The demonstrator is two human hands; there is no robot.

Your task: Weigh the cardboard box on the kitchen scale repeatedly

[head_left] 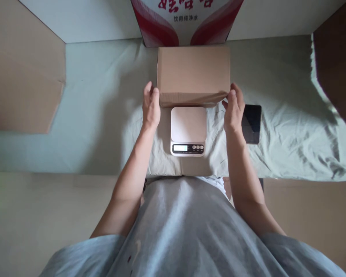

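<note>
Centre of the frame: a plain brown cardboard box (193,75), closed and unmarked, gripped at its near corners – left hand (150,105) and right hand (233,107), fingers curled onto its sides. It sits just above a small white digital kitchen scale (188,130) on pale green cloth (103,115), seemingly mid-placement – next likely calls for centring it on the platform

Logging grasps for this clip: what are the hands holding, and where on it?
Both hands, left hand and right hand, hold the cardboard box at its two near corners.

Dim soft light, faint shadows, blurred edges
</note>
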